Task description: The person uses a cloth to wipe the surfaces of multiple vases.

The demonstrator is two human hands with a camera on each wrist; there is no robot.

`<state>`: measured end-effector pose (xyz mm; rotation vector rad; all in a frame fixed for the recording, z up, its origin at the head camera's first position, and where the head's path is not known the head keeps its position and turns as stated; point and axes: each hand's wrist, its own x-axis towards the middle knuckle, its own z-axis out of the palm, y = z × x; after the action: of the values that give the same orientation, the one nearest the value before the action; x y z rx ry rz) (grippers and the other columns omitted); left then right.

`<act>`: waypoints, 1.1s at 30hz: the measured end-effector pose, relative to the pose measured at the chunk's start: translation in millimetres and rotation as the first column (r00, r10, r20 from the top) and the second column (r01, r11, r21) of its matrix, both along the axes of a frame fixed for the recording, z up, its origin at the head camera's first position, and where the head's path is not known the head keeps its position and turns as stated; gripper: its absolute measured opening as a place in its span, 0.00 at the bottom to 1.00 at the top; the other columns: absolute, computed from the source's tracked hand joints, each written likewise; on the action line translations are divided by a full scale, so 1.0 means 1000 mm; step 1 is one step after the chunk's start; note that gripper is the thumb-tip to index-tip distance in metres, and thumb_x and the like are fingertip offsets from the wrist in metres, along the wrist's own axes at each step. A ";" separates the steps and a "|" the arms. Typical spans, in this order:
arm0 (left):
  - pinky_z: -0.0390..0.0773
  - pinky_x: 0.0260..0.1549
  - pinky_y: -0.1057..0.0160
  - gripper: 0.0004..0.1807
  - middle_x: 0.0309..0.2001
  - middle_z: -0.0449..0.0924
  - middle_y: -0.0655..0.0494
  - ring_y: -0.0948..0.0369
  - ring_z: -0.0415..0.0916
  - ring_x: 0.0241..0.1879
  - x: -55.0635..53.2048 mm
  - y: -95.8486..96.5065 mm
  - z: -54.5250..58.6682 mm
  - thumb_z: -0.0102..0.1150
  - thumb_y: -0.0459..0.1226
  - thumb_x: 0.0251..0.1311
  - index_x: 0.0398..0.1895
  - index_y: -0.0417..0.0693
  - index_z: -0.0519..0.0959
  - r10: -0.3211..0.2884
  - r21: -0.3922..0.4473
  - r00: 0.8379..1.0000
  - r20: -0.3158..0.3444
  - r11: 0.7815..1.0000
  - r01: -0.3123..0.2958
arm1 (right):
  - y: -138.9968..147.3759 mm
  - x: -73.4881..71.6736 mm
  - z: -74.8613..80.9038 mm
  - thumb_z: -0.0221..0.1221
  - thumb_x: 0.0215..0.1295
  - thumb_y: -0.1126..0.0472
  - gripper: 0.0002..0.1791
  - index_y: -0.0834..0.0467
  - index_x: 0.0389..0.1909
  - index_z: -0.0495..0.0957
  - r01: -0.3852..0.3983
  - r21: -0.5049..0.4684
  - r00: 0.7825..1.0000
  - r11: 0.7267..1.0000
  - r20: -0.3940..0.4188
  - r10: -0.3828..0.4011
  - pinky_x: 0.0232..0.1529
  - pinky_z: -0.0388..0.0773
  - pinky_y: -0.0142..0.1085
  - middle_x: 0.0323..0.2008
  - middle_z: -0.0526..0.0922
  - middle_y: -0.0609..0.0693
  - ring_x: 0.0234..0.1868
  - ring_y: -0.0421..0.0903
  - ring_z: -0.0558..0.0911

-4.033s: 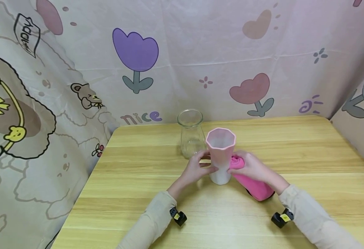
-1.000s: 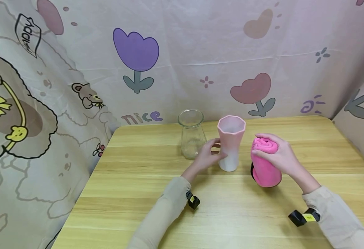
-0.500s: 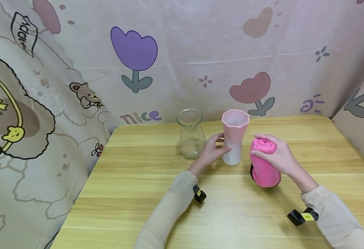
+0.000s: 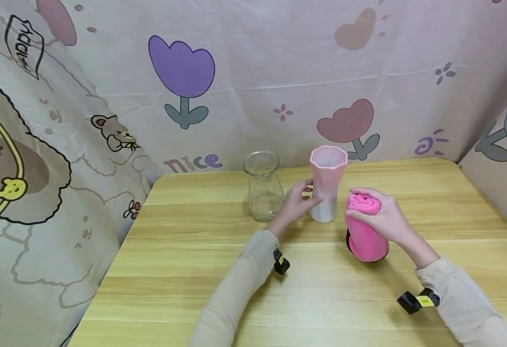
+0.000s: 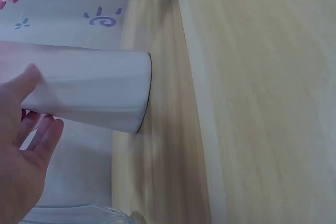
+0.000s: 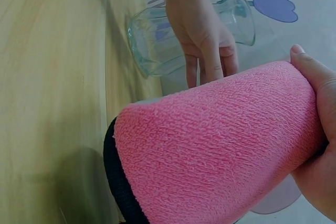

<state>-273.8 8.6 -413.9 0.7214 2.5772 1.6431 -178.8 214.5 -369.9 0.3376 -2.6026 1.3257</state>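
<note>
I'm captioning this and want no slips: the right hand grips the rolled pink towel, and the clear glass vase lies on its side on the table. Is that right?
Not quite: the clear glass vase stands upright on the table, as the head view shows. The right hand does grip the rolled pink towel.

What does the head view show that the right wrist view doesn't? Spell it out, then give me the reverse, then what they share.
Only the head view: the open rim of the pink-and-white vase, the coiled end of the rolled pink cloth, the bear drawing and the purple sun drawing.

Only the right wrist view: the fuzzy texture of the cloth, seen up close.

Both: the left grip, the right grip holding the cloth, its dark trim, the glass vase, the purple tulip and the wooden table.
</note>
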 end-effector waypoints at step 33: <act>0.75 0.49 0.52 0.23 0.52 0.75 0.46 0.51 0.71 0.51 0.035 -0.048 0.006 0.65 0.35 0.51 0.51 0.39 0.73 0.052 0.162 0.998 -0.033 0.986 -0.045 | 0.001 0.003 -0.002 0.66 0.50 0.53 0.31 0.58 0.56 0.71 0.006 0.028 1.000 1.000 0.014 -0.006 0.39 0.70 0.18 0.49 0.77 0.57 0.42 0.24 0.70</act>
<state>-239.2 -39.0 -407.9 0.7080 2.5283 1.8878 -176.2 215.9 -371.8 0.3260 -2.6335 1.2962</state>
